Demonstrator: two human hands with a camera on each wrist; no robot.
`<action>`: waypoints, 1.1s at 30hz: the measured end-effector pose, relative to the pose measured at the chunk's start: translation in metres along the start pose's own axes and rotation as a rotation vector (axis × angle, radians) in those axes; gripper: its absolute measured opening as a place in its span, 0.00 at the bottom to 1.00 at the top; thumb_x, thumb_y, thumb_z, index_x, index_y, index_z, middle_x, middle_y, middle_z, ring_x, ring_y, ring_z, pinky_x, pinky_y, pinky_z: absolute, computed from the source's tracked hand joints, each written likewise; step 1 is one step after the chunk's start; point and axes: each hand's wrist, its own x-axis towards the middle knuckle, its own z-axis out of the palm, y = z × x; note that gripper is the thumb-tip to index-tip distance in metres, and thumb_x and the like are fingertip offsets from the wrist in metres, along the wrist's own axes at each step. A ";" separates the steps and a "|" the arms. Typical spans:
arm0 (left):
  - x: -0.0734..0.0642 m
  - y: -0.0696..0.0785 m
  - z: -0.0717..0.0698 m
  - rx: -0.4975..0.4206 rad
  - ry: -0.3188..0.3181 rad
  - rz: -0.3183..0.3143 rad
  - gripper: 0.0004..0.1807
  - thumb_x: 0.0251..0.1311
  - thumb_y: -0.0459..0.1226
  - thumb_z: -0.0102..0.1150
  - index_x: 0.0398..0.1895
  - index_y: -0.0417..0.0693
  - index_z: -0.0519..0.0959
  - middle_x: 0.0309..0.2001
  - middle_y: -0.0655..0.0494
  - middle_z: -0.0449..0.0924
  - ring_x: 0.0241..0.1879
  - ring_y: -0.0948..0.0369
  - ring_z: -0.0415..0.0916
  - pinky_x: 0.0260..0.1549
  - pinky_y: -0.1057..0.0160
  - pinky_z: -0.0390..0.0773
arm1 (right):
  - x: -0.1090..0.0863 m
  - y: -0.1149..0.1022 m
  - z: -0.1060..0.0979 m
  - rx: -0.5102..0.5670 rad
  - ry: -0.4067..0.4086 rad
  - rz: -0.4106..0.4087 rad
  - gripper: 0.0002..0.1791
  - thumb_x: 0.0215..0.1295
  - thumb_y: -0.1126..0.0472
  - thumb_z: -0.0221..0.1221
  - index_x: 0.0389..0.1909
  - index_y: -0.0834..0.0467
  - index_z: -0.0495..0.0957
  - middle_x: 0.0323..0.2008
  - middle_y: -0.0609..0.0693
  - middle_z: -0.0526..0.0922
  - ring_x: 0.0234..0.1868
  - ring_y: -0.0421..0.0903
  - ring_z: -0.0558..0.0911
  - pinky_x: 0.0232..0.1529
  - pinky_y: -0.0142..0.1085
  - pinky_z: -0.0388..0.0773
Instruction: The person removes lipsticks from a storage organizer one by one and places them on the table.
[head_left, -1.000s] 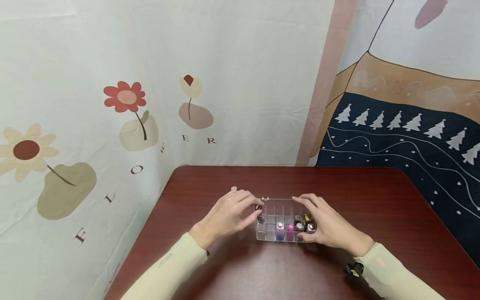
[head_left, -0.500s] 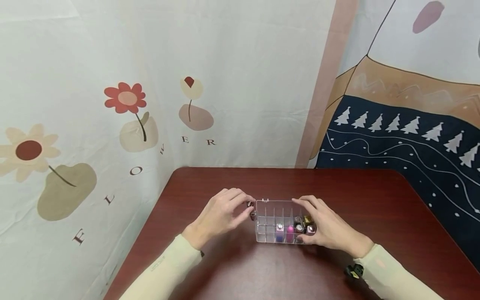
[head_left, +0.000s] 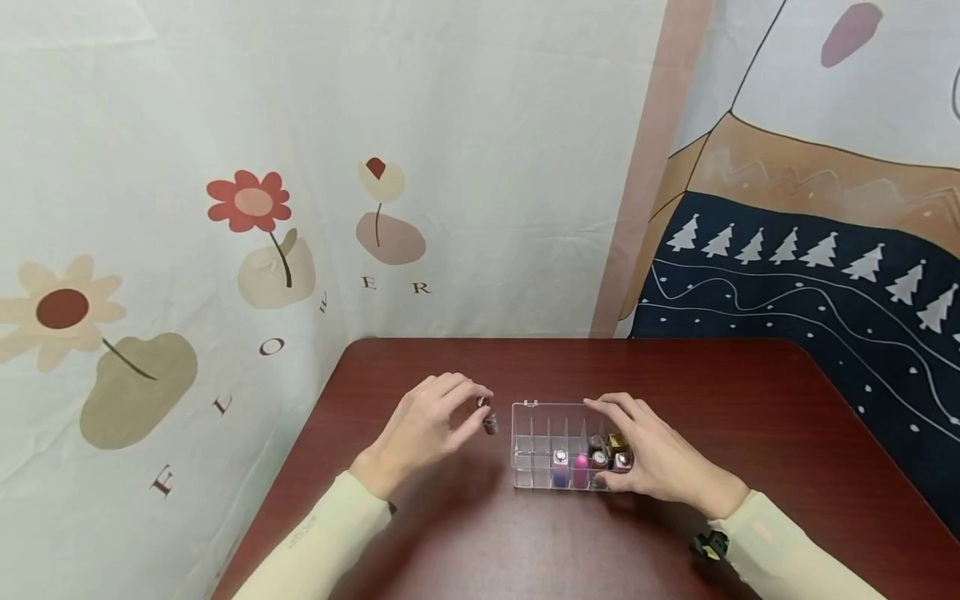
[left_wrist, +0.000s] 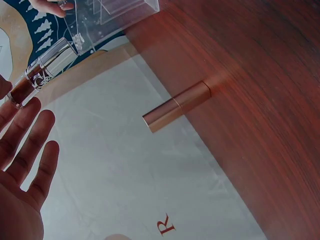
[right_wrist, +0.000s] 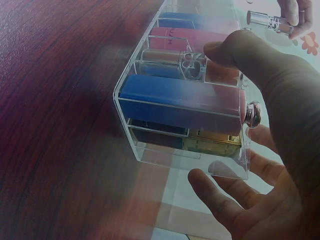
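Observation:
My left hand (head_left: 420, 425) pinches a lip gloss tube (left_wrist: 42, 72) by one end, between thumb and fingertips. The tube has a clear cover and a brownish end, and it hangs in the air left of the clear divided organizer box (head_left: 534, 479). My right hand (head_left: 667, 450) grips the box's right end, thumb in front and fingers behind. Inside the right part of the box stand a blue-and-pink lipstick (right_wrist: 180, 102), a bright pink tube (head_left: 581, 471), a gold-topped one (head_left: 615, 443) and others. The left compartments hold nothing visible.
A copper-coloured lipstick tube (left_wrist: 177, 106) stands on the table in the left wrist view; the left hand mostly hides it in the head view. The reddish-brown table (head_left: 480, 542) meets printed cloth (head_left: 510, 167) at the back.
My left hand has drawn the lip gloss tube out from the box's left end and moved left, away from the box. The right hand stays on the box.

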 end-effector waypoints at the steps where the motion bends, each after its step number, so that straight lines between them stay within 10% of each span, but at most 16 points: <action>1: -0.001 -0.001 0.000 -0.001 0.001 -0.006 0.11 0.69 0.37 0.80 0.52 0.51 0.92 0.45 0.62 0.93 0.44 0.62 0.90 0.43 0.58 0.88 | 0.000 0.000 0.000 -0.001 0.001 -0.002 0.60 0.51 0.49 0.91 0.86 0.53 0.74 0.76 0.51 0.78 0.71 0.52 0.81 0.61 0.52 0.93; 33: -0.030 -0.047 0.008 0.007 -0.052 -0.160 0.09 0.71 0.36 0.80 0.51 0.51 0.92 0.46 0.62 0.94 0.41 0.57 0.91 0.41 0.55 0.90 | 0.000 0.004 0.000 0.000 -0.006 -0.007 0.61 0.52 0.47 0.91 0.86 0.52 0.73 0.77 0.50 0.78 0.71 0.51 0.81 0.60 0.50 0.94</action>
